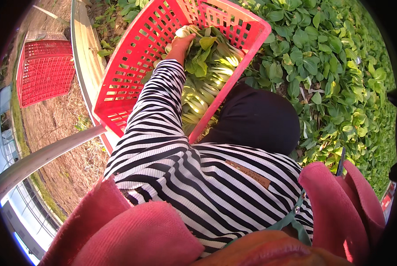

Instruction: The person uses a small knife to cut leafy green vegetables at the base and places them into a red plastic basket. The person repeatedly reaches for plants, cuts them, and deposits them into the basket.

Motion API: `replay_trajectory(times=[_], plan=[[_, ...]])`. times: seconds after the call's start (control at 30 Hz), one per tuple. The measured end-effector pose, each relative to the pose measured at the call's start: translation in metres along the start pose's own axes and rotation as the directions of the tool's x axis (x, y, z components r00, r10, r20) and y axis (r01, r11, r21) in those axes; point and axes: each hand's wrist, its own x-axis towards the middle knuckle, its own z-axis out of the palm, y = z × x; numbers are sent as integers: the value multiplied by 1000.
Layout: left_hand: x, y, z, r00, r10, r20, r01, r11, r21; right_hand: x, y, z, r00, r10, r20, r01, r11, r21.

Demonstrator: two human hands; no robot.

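Observation:
Inside the red plastic crate (181, 53), my left hand (181, 45) has its fingers around the pale base of a bok choy plant (186, 31) near the far side wall. Its green leaves spread to the right of the hand. More bok choy (198, 103) lies in rows in the crate, white stems turned towards the near rim. My right hand is out of view. A narrow dark blade (341, 161) shows beside the pink cloth (331, 186) at the right; what holds it is hidden.
Leafy bok choy plants (311, 63) grow densely on the right. A curved wooden board (88, 50) edges the bed on the left, with a pole (48, 158) meeting it. Beyond, another red crate (47, 78) stands on straw-strewn soil. My dark-clothed knee (258, 119) is beside the near crate.

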Motion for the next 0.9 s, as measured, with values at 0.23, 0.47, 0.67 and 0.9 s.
replay_trajectory(times=[0.23, 0.47, 0.67, 0.9], plan=[[-12, 18, 5, 979, 42, -201, -24, 996, 92, -5, 11, 17, 999, 38, 18, -38, 999, -10], [-80, 9, -12, 728, 528, -438, -378, 841, 386, -12, 30, 9, 999, 4, 48, -8, 995, 100], [-69, -30, -2, 789, 463, 404, -568, 297, 767, -12, 64, -20, 998, -5, -69, 8, 999, 46], [38, -40, 2, 765, 399, 506, -607, 183, 773, -58, 131, -36, 949, -184, -255, 169, 982, -78]])
